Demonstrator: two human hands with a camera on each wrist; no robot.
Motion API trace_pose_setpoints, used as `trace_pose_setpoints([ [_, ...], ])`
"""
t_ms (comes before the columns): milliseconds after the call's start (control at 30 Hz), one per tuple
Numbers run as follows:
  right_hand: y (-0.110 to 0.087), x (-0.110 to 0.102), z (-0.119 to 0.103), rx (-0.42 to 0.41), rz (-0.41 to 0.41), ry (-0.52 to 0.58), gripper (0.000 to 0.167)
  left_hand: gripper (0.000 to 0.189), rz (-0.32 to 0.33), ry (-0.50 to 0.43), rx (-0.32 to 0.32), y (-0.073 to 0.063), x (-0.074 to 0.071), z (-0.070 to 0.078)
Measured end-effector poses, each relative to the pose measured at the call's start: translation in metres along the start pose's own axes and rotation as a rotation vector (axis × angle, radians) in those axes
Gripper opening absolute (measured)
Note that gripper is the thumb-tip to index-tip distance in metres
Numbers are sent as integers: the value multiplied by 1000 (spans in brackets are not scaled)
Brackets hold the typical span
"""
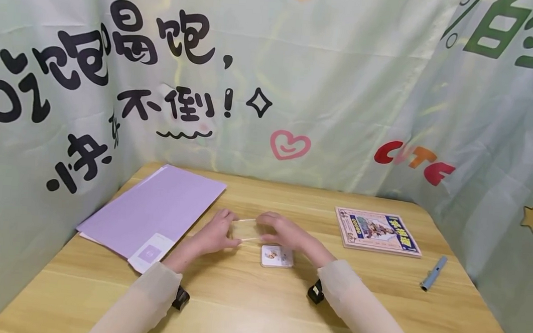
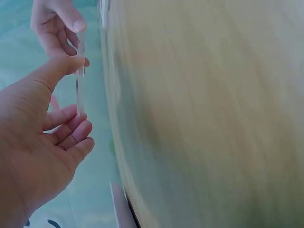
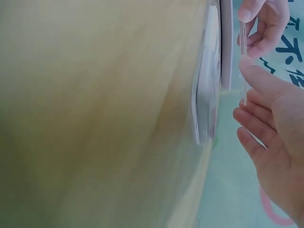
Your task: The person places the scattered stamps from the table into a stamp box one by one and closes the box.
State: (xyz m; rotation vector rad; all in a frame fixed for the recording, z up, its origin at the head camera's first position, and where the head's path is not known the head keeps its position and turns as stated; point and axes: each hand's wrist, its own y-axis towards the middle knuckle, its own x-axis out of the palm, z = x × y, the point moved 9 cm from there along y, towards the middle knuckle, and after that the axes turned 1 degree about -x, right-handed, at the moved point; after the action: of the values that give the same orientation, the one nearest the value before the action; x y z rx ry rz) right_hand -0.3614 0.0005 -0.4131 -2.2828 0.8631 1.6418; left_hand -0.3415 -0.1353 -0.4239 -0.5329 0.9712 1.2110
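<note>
Both hands hold a clear, thin rectangular panel [image 1: 246, 230] above the table, one at each end; its edges look pale. My left hand [image 1: 218, 231] pinches its left end, the thumb on the near edge and fingertips on the far edge. At the opposite end my right hand [image 1: 282, 230] grips in the same way. Seen edge-on in the left wrist view, the panel [image 2: 80, 92] is a narrow translucent strip. Just below the right hand lies a small clear case [image 1: 277, 256] with a printed picture card in it, flat on the wood.
On the left of the wooden table [image 1: 245, 306] lies a large purple folder [image 1: 160, 206] with a whitish label card [image 1: 152, 252] on its near corner. A pink illustrated booklet [image 1: 377, 231] lies at the right, with a blue-grey pen-like tube [image 1: 434, 273] nearer. Printed curtains [image 1: 333, 104] surround the table.
</note>
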Motion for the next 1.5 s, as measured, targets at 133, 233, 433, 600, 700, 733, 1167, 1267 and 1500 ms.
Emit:
trace_pose_setpoints([
  [133, -18, -8, 2, 38, 12, 18, 54, 62, -21, 5, 48, 1, 6, 15],
  [233, -31, -10, 4, 77, 6, 37, 55, 63, -50, -9, 71, 1, 12, 26],
  [433, -54, -15, 4, 112, 13, 40, 54, 61, -90, -23, 127, 0, 24, 45],
  [600, -71, -19, 3, 110, 17, 25, 53, 62, -131, -6, 166, 0, 36, 58],
  [700, -78, -18, 4, 124, 11, 32, 53, 63, -144, 9, 178, 0, 41, 62],
  [733, -80, -18, 4, 127, 10, 34, 53, 63, -148, 17, 181, 0, 42, 63],
  [1167, -86, -12, 8, 132, -12, 64, 50, 61, -192, 55, 201, 0, 52, 70],
  [1267, -85, -10, 9, 138, -21, 57, 49, 60, -198, 57, 206, 0, 54, 69],
  [1500, -83, -6, 9, 129, -35, 38, 49, 58, -215, 46, 196, -1, 53, 68],
])
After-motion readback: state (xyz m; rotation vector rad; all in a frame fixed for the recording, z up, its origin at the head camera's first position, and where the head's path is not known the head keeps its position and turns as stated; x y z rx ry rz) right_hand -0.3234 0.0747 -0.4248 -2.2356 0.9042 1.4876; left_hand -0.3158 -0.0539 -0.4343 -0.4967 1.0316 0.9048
